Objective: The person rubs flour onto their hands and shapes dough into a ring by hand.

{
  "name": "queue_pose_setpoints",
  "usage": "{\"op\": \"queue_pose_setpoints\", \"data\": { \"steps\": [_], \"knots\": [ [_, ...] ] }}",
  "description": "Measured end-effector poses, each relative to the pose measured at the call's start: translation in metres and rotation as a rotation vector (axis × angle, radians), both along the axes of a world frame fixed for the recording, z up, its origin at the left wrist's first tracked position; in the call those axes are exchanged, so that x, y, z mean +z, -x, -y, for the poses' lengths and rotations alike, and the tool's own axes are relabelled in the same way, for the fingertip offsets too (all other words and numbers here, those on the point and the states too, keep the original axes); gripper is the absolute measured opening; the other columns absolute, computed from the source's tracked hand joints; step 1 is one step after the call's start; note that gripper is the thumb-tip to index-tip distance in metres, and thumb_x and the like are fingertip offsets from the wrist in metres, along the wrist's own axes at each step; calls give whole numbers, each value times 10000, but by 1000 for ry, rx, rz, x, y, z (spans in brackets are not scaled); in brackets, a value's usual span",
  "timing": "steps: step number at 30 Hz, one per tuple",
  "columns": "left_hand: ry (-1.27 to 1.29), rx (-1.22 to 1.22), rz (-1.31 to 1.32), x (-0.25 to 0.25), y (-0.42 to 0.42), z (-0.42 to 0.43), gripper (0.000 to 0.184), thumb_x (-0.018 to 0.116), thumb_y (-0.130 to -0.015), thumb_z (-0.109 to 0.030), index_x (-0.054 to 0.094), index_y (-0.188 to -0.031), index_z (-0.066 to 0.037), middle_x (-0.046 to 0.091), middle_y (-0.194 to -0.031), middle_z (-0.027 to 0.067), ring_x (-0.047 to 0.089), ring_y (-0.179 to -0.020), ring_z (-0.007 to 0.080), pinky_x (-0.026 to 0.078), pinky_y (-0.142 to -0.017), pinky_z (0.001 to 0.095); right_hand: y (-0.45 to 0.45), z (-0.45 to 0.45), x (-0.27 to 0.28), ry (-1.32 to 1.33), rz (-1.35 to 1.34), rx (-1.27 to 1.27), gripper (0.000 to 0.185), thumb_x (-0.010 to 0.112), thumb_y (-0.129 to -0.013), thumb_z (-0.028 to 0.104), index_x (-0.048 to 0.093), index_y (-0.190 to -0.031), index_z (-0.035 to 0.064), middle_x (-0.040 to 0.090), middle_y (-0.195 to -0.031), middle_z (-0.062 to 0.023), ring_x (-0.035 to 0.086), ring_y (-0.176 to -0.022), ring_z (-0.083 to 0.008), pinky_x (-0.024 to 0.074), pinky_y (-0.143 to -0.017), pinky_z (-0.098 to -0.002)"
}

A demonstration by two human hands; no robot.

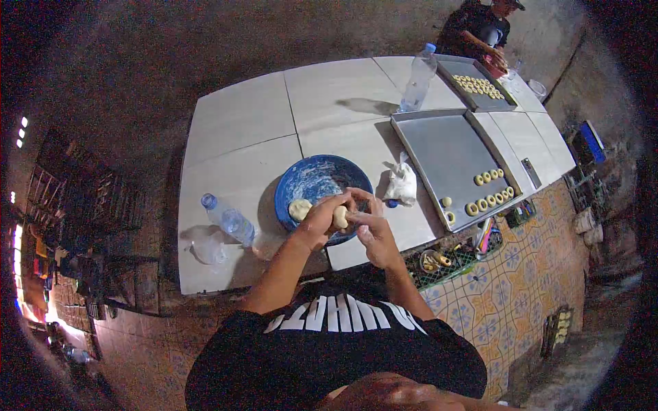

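Over the blue basin [291, 179], my left hand [325, 216] and my right hand [372, 229] meet around a small piece of dough [340, 218]. My left hand is closed on the dough from the left. The fingers of my right hand press on it from the other side. A larger lump of dough [299, 209] lies in the basin, left of my hands. White flour smears the basin's inside. Right of the basin stands a knotted plastic bag of white powder [401, 183].
A metal tray [439, 147] with several dough rings [490, 201] lies to the right; a second filled tray [466, 68] is beyond it. Plastic bottles [229, 220] [418, 79] stand on the tiled table [240, 123]. A person [473, 31] works at the far end. Below sits a green crate [445, 274].
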State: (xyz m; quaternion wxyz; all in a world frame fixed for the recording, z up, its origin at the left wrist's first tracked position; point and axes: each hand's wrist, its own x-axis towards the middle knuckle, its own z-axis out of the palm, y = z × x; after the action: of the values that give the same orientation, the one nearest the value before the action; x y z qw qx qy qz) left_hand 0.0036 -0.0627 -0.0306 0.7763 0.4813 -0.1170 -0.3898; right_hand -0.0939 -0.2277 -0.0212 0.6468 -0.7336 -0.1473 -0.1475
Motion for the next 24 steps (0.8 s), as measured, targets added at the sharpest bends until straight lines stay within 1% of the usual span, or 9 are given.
{"op": "queue_pose_setpoints", "data": {
  "steps": [2,6,7,10,14,15,18,21,24],
  "knots": [
    [-186,169,40,10,8,9,289,574,-1041,-340,696,-1105,-86,694,-955,29,665,-840,147,541,-716,296,1,2,-3,-50,-11,-12,460,631,-957,450,743,-1198,74,460,-1533,-205,363,-1444,-401,241,-1207,-531],
    [-205,253,65,16,14,12,290,527,-1078,-250,672,-1236,-54,693,-1105,92,679,-918,185,570,-745,316,-6,6,-6,-131,37,-22,426,598,-998,372,698,-1281,69,469,-1534,-185,390,-1441,-382,261,-1207,-510],
    [-158,315,61,30,22,17,307,476,-1111,-238,656,-1203,-7,693,-907,53,664,-749,128,564,-666,264,-7,7,-9,-139,34,-29,425,590,-1006,342,677,-1318,67,470,-1535,-181,394,-1441,-374,266,-1208,-500],
    [-211,278,111,36,24,15,319,497,-1104,-237,651,-1254,-2,709,-949,56,663,-758,122,566,-691,254,-9,11,-24,-43,38,-101,471,587,-1007,277,587,-1429,69,457,-1541,-180,373,-1459,-352,285,-1208,-468],
    [-47,297,306,27,23,21,374,519,-1096,-243,589,-1384,-16,705,-1134,77,697,-946,136,583,-826,282,-3,8,-36,-43,3,-157,523,634,-981,212,537,-1468,45,404,-1565,-198,351,-1472,-359,278,-1218,-464],
    [-7,278,307,29,23,20,395,595,-1066,-230,571,-1400,-22,688,-1196,86,692,-1035,144,574,-889,298,-2,6,-30,-52,0,-137,530,640,-980,210,533,-1470,40,399,-1565,-203,350,-1472,-361,275,-1219,-462],
    [-104,346,584,28,27,23,409,679,-1019,-183,578,-1378,-15,691,-1189,82,683,-1056,139,562,-919,295,1,6,-17,11,47,-138,553,633,-1000,276,515,-1496,63,391,-1564,-217,339,-1469,-370,257,-1218,-476],
    [-86,375,623,19,22,25,425,747,-964,-134,592,-1339,-7,701,-1174,83,677,-1058,135,554,-931,292,4,4,-17,110,39,-207,553,579,-1038,378,515,-1515,106,373,-1583,-221,309,-1484,-379,204,-1225,-498],
    [-136,397,687,20,23,26,407,765,-948,-141,625,-1305,-3,715,-1156,91,683,-1054,142,564,-909,295,4,9,-15,212,65,-241,592,674,-971,256,500,-1513,93,415,-1539,-229,361,-1421,-410,268,-1197,-509]
  ]
}}
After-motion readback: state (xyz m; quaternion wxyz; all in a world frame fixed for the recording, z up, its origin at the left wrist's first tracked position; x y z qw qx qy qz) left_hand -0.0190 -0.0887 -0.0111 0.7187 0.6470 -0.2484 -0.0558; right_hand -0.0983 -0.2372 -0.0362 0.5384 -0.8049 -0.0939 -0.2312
